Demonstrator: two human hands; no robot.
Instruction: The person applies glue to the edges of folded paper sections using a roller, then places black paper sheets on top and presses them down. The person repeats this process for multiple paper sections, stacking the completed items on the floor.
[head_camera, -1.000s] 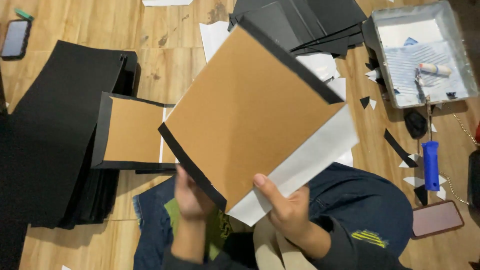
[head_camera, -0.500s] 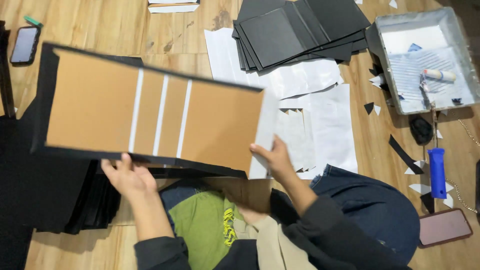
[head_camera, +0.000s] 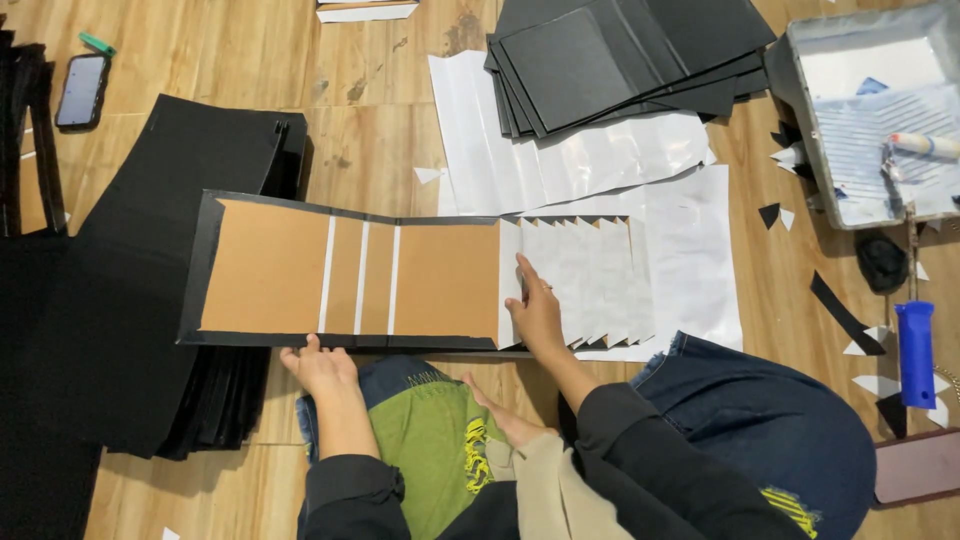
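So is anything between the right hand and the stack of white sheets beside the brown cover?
Nothing visible. The right hand already rests at the edge of the white sheets, beside the brown cover that the left hand holds.

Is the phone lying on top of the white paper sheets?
No, the phone lies on the bare wooden floor at the top left, well apart from the white paper sheets spread out in the middle.
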